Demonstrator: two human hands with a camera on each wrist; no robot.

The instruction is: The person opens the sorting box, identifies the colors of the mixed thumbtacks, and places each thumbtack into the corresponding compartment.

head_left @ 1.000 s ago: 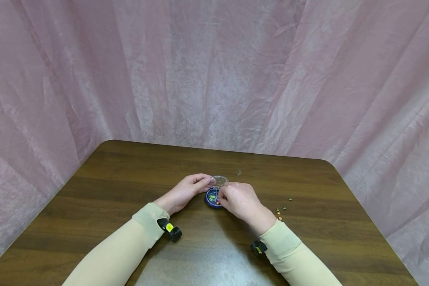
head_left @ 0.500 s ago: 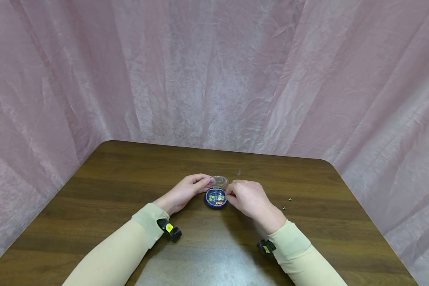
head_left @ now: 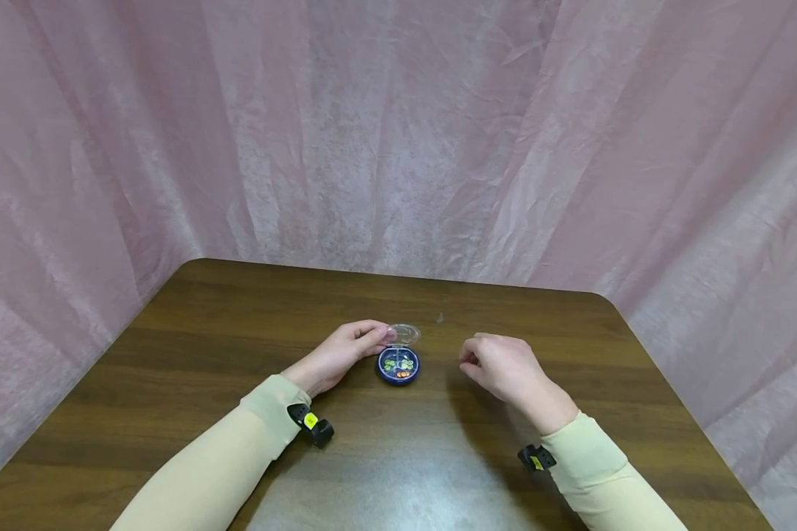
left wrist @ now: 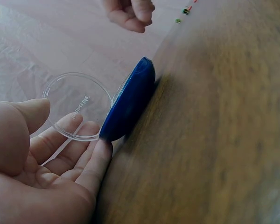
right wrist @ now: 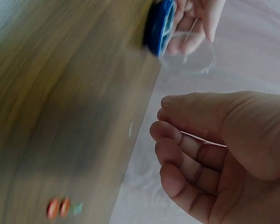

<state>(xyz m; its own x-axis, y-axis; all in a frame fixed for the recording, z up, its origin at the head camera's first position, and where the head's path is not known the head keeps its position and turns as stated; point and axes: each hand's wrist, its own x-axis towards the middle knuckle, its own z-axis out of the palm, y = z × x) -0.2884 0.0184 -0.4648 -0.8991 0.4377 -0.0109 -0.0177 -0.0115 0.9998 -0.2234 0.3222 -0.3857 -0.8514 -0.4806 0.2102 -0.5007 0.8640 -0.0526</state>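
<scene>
A round blue case (head_left: pixel 398 381) lies on the table with its clear lid (head_left: pixel 409 335) raised. Small green pieces (head_left: pixel 390 365) sit in its two upper compartments, and orange pieces (head_left: pixel 403 374) in the lower one. My left hand (head_left: pixel 340 359) pinches the lid's left edge between thumb and fingers; in the left wrist view a finger also touches the blue case (left wrist: pixel 130 100). To the right, my right hand (head_left: pixel 507 369) hovers above the table, apart from the case. Its fingers (right wrist: pixel 172 179) are loosely curled, and I see nothing between them.
Loose orange pieces (right wrist: pixel 52 208) and a green piece (right wrist: pixel 76 208) lie on the table in the right wrist view; in the head view my right hand and arm hide them. A pink curtain (head_left: pixel 385 133) hangs behind the wooden table (head_left: pixel 259 295).
My right hand has drawn away from over the case toward the right, uncovering the pieces inside it and covering the loose ones on the table. The left hand keeps its hold on the lid.
</scene>
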